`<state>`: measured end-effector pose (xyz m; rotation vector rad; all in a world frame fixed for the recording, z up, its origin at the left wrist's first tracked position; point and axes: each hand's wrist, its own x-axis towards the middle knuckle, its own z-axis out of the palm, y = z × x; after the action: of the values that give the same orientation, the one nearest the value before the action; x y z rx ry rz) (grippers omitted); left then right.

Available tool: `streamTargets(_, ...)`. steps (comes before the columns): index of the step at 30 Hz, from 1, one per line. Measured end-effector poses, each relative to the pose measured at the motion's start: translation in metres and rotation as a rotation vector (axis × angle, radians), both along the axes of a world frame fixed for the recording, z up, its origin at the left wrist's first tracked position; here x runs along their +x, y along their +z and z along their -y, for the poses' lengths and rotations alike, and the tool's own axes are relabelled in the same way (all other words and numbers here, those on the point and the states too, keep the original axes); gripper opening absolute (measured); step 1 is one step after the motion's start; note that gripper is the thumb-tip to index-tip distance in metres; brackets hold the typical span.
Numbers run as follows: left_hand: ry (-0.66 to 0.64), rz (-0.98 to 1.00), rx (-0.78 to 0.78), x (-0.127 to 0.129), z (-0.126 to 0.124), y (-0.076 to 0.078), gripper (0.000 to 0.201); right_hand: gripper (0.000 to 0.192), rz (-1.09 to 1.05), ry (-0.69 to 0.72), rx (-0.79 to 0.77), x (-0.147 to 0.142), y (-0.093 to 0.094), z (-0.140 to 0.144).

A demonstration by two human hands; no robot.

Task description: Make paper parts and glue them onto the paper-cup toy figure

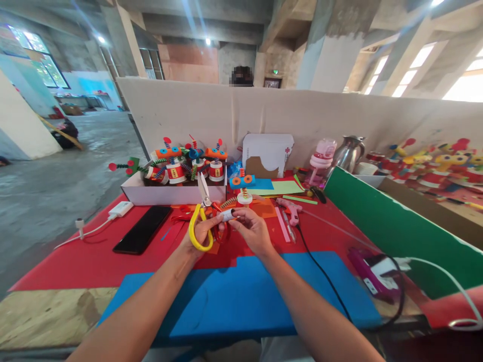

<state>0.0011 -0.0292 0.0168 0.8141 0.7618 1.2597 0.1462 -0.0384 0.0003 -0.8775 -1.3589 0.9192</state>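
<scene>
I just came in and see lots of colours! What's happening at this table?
A person is making paper crafts. Their left hand holds yellow-handled scissors, blades pointing up. Their right hand pinches a small white tube over red paper and a blue sheet. Finished toy figures stand in a white box behind.

The scissors have yellow loop handles and short silver blades, parted a little and pointing up and away; the left hand grips them through the loops. Just beside them, the right hand pinches a small white cylinder lying sideways, both held above the red-covered surface.
</scene>
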Motion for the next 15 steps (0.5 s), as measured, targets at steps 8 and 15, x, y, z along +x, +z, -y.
streamTargets(8, -0.046, -0.066, 0.086, 0.0006, 0.0004, -0.0011, 0.049, 0.014, -0.023, 0.046, -0.043, -0.0003, 0.0020, 0.0024)
streamTargets(15, -0.047, 0.015, 0.080, -0.0010, -0.0014, -0.0052, 0.044, 0.019, -0.076, 0.062, -0.008, -0.0019, 0.0032, 0.0042)
